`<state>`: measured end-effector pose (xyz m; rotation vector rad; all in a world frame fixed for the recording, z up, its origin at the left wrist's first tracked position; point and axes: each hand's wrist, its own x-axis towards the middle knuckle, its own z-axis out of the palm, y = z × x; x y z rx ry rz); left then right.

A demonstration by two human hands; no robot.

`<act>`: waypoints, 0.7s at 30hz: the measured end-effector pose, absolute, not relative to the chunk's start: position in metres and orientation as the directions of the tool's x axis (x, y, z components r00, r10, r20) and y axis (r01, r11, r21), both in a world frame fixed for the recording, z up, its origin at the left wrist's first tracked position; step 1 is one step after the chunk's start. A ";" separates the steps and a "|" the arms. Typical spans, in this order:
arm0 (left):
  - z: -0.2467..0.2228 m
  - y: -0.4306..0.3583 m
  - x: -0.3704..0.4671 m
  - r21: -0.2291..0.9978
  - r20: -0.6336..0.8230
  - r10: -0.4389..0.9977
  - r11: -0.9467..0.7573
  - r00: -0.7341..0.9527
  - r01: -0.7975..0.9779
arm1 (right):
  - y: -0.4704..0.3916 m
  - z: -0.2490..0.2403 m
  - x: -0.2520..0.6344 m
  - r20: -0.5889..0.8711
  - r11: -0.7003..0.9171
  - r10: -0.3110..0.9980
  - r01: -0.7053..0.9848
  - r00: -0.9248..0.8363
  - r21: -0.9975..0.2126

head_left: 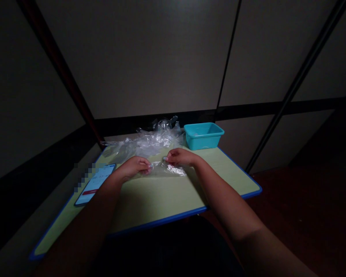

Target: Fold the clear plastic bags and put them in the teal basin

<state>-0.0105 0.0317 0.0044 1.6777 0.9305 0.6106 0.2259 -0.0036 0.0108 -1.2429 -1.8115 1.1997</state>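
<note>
A clear plastic bag [175,170] stretches between my two hands, just above the middle of the small table. My left hand [136,167] pinches its left part with thumb and fingers. On the other side, my right hand [178,157] grips the upper edge of the same bag between thumb and fingertips. Behind my hands lies a loose heap of crumpled clear plastic bags [150,141]. Part of the held bag is hidden under my fingers, and its see-through film blends with the tabletop.
A turquoise plastic basket [203,142] stands at the back right of the table. Beside my left forearm lies a phone [95,184] with its screen lit. The yellow-green table [158,202] has a blue rim, and panelled doors [150,57] rise behind it.
</note>
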 end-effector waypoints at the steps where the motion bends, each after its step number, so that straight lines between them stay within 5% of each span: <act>1: 0.003 0.033 -0.011 0.955 -0.061 0.834 -0.111 0.548 0.276 | -0.002 0.010 0.227 0.011 0.160 0.942 0.420 -0.335 -0.893; 9: -0.004 0.035 -0.009 0.907 -0.121 0.862 -0.106 0.492 0.408 | -0.008 0.024 0.232 -0.131 0.108 0.972 0.861 -0.197 -0.497; 21: 0.000 0.043 -0.018 0.797 -0.106 0.905 -0.170 0.412 0.580 | -0.011 0.033 0.227 -0.217 0.074 0.969 0.976 -0.119 -0.205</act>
